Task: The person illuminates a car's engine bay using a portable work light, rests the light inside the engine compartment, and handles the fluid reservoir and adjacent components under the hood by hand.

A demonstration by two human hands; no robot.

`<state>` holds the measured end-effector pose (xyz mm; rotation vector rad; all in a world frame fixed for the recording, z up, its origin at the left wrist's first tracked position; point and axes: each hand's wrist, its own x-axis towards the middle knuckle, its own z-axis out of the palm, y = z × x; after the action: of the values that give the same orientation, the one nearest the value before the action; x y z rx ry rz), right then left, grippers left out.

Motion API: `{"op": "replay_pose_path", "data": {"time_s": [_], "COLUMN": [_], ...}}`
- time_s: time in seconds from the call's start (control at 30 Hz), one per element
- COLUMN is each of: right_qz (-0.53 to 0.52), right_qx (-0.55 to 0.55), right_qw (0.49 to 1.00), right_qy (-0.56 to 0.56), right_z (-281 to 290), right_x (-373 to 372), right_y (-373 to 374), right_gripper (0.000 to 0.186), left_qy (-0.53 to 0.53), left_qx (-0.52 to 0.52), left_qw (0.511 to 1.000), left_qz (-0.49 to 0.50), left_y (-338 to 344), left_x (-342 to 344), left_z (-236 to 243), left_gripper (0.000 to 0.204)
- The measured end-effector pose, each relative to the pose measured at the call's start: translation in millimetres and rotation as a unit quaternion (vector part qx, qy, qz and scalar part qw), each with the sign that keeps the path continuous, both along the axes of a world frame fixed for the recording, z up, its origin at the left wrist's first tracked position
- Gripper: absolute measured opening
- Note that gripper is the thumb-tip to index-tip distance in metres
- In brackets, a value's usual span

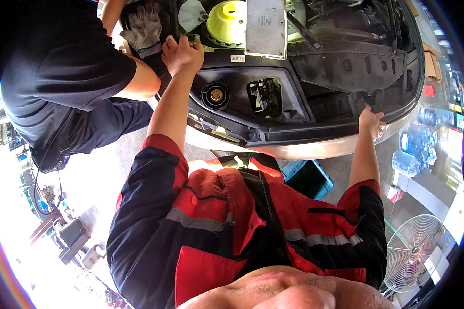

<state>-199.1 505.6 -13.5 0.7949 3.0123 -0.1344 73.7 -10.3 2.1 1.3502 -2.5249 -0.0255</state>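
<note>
The front of a car's engine bay lies in front of me under an open hood. My left hand reaches to its left side, fingers bent and apart on dark parts next to a small pale cap-like piece. My right hand is at the front edge of the bay, over the black trim panel. Its index finger stretches forward and its other fingers curl; what they close on is hidden. Between my hands, a black panel frames a round socket with a brass-coloured centre and a square opening.
A person in dark clothes works close by at left, beside a grey knit glove. A pale metal plate and a lit yellow-green round part are at the back. A teal bin, water jugs and a fan stand around.
</note>
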Motion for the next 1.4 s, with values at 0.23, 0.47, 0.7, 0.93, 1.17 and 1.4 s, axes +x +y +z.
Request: {"op": "replay_pose_path", "data": {"time_s": [0.23,0.47,0.7,0.93,1.17,1.4], "right_qz": [0.000,0.007,-0.023,0.006,-0.002,-0.002], "right_qx": [0.000,0.024,0.056,-0.039,-0.040,-0.065], "right_qw": [1.000,1.000,0.998,0.999,0.999,0.998], "right_qy": [-0.007,0.011,0.003,-0.018,0.016,-0.004], "right_z": [1.0,-9.3,10.9,26.9,21.6,31.0], "right_x": [2.5,-8.0,5.3,18.1,15.7,15.7], "right_y": [0.6,-2.7,1.8,-8.0,0.0,-3.7], "right_gripper": [0.077,0.078,0.072,0.078,0.077,0.077], "left_qy": [-0.008,-0.002,-0.011,-0.011,-0.037,-0.036], "left_qx": [0.006,-0.014,-0.045,-0.056,-0.040,-0.046], "left_qw": [1.000,1.000,0.997,0.998,0.998,0.998], "left_qz": [0.003,0.004,-0.061,0.000,0.011,0.003], "left_y": [1.3,-1.6,2.9,-1.1,4.0,-1.6], "left_x": [2.3,3.2,-9.9,4.6,-6.6,-5.3], "left_z": [-1.5,-0.7,9.8,-4.8,1.0,-2.6], "left_gripper": [0.049,0.048,0.053,0.047,0.046,0.045]}}
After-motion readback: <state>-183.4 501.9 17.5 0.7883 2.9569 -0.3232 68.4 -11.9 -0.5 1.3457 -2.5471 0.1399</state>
